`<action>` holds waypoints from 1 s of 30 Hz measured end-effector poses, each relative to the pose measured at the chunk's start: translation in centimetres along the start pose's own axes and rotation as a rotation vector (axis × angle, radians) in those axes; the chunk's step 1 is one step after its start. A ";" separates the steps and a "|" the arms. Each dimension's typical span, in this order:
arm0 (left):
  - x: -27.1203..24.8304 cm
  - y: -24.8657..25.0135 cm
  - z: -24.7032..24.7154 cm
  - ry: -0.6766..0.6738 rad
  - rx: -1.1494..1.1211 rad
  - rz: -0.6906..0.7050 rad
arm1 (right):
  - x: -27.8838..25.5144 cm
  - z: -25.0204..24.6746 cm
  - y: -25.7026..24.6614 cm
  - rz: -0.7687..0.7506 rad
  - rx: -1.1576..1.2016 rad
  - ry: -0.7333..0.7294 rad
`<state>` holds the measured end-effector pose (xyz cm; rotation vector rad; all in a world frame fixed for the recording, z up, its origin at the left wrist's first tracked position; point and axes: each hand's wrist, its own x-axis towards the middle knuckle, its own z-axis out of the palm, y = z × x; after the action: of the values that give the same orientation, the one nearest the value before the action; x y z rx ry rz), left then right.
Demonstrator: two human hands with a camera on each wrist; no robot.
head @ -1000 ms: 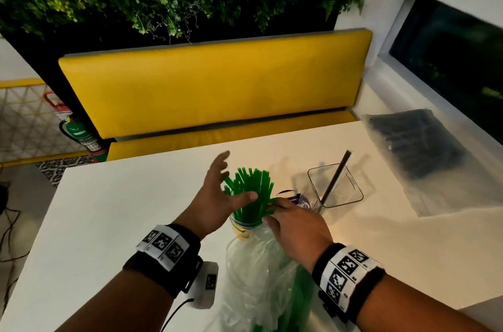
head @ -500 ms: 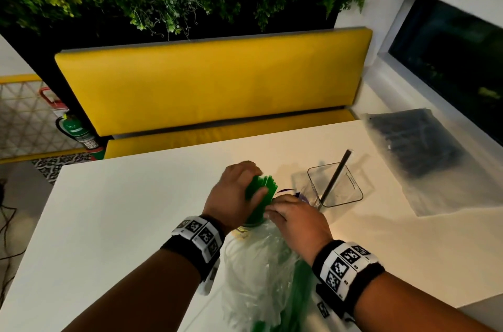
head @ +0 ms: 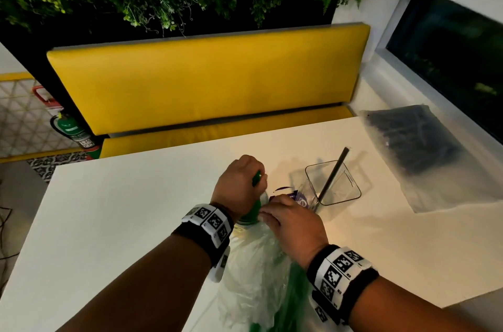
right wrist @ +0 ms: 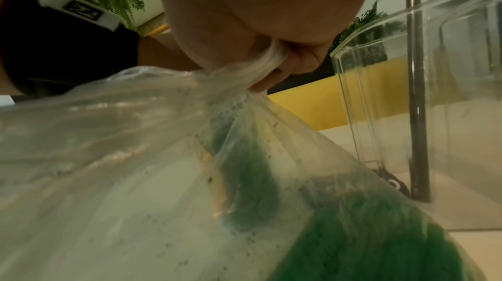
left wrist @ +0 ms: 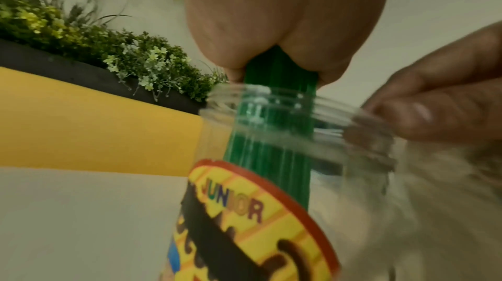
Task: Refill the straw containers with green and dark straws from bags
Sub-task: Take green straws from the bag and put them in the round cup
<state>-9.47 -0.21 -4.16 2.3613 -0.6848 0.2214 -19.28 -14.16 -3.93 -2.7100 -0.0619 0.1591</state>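
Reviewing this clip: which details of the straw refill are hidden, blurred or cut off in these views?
- Green straws tops: the left hand covers them in both views.
- Jar base: cut off in the left wrist view; hands hide it in the head view.
- Bag of dark straws: count unreadable in the head view, cloudy plastic.
- Green straw bag: blurred in the right wrist view.

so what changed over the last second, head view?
Left hand went from open beside the green straws to gripping the bundle, which now hides most of it above the jar. Right hand stays gripping the bag; square container and dark straw unmoved.
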 end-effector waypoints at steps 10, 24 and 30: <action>-0.2 -0.3 -2.2 -0.124 0.104 -0.194 | -0.6 -1.3 0.1 0.071 0.096 -0.028; -9.9 7.2 1.9 -0.463 -0.370 -0.350 | -1.0 -4.5 3.1 0.149 0.525 -0.184; -9.8 6.2 5.0 -0.714 -0.187 -0.499 | -3.1 -5.3 3.1 0.117 0.564 -0.257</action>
<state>-21.18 -3.30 -7.78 2.3178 -0.3701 -0.8947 -21.70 -19.42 -0.12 -2.1180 0.0588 0.4816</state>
